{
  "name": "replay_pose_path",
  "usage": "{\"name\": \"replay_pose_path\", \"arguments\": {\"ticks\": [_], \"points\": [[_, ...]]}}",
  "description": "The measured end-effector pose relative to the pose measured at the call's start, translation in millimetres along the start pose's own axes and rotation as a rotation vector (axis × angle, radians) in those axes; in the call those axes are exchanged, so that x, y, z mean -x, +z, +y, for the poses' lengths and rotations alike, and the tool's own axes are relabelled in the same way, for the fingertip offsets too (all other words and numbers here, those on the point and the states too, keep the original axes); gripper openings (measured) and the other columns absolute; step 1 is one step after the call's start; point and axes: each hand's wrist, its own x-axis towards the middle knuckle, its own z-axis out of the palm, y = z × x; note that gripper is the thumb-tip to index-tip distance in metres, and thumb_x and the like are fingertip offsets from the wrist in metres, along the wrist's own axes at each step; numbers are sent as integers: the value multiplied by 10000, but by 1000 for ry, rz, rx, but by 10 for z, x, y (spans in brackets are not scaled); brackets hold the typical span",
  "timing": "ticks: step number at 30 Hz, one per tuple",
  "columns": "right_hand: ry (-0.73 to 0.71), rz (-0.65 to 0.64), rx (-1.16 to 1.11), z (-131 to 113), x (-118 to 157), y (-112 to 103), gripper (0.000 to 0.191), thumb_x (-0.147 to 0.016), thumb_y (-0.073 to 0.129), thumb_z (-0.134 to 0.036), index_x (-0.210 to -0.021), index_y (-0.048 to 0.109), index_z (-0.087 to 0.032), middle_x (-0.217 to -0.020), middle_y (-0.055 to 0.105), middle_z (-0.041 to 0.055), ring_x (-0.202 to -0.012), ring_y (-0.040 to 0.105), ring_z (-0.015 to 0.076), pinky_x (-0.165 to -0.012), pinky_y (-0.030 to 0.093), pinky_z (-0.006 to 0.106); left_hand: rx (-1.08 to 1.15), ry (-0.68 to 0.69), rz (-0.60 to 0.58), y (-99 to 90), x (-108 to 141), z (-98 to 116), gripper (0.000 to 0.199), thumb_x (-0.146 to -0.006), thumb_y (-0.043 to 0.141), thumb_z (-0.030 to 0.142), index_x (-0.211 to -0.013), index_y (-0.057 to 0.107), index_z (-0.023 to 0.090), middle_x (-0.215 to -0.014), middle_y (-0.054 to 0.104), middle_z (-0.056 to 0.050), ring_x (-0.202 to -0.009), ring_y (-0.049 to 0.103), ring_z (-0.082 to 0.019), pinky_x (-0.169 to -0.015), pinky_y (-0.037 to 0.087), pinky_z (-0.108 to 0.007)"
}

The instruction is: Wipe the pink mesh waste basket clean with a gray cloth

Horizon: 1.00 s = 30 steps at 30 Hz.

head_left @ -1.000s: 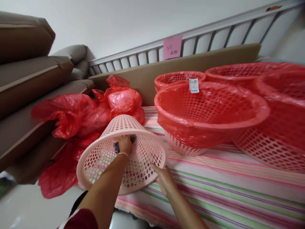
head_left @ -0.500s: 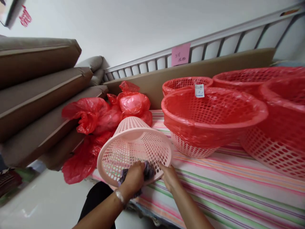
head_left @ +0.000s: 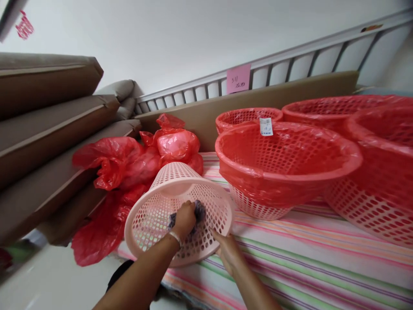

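On a striped sheet near a white wall lies 1 tipped pink basket; the left hand clamps its fingers on a rag inside, the right hand on the rim.

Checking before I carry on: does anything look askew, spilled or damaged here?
Only the pale pink perforated plastic basket looks odd: it lies on its side while the red-plastic-lined pink perforated baskets stand upright. That's probably deliberate, as the right grip holds it. No spill or damage shows.
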Motion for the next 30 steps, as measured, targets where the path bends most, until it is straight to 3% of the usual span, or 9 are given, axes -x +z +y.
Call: {"name": "replay_pose_path", "arguments": {"ticks": [3, 7, 12, 16, 19, 21, 24, 30], "points": [[11, 47, 19, 62, -74, -29, 634, -513, 835, -339, -1092, 626, -190, -969, 731, 85, -920, 671, 286, -796, 524, 407, -28, -70, 48, 31, -375, -178, 184, -910, 494, 216, -1019, 622, 143, -1077, 641, -79, -1004, 592, -198, -895, 461, -387], [-27, 52, 10, 156, -172, -46, 655, -526, 823, -372, -1124, 618, -199, -1031, 717, 94, -958, 661, 290, -796, 526, 403, -57, -158, 104, 76, -792, -329, 279, -894, 555, 319, -1120, 586, 159, -1186, 600, -80, -1069, 579, -222, -916, 474, -456], [-13, 64, -12, 163, -191, -33, 717, -520, 831, -359, -1176, 582, -213, -1049, 713, 79, -972, 658, 275, -808, 523, 387, -54, -208, 82, 120, -879, -340, 287, -892, 560, 322, -1122, 584, 153, -1167, 606, -79, -1030, 598, -216, -881, 500, -444], [32, 56, -6, 108, -120, -15, 675, -518, 836, -359, -1126, 596, -191, -984, 728, 86, -939, 668, 280, -797, 523, 394, -20, -190, 32, 78, -579, -251, 266, -895, 552, 330, -1085, 593, 148, -1097, 629, -66, -970, 614, -198, -848, 507, -421], [3, 33, 4, 86, -68, 0, 610, -540, 829, -357, -1085, 613, -187, -955, 734, 81, -925, 673, 276, -785, 526, 383, 13, -118, 7, 64, -127, -106, 175, -889, 499, 175, -1018, 611, 134, -1070, 641, -100, -978, 598, -201, -888, 463, -377], [-39, 28, 20, 86, -54, 7, 578, -538, 828, -360, -1052, 632, -182, -942, 736, 79, -929, 671, 275, -781, 529, 371, 41, -37, -17, 69, 213, -9, 249, -815, 467, 62, -993, 612, 159, -1061, 647, -99, -987, 584, -200, -890, 438, -321], [-92, 6, 52, 93, -48, 22, 544, -537, 824, -376, -1012, 657, -168, -928, 736, 85, -953, 661, 282, -790, 530, 365, 74, 64, -45, 71, 593, 79, 337, -726, 477, 47, -1002, 599, 195, -1062, 637, -55, -985, 568, -197, -863, 428, -289], [-114, -81, 35, 75, 45, 24, 566, -573, 814, -373, -1073, 617, -198, -992, 723, 58, -1001, 646, 254, -846, 519, 366, 108, 88, -32, -59, 701, 94, 324, -715, 482, 88, -992, 612, 193, -1088, 624, -99, -1001, 561, -253, -868, 422, -368]]}}
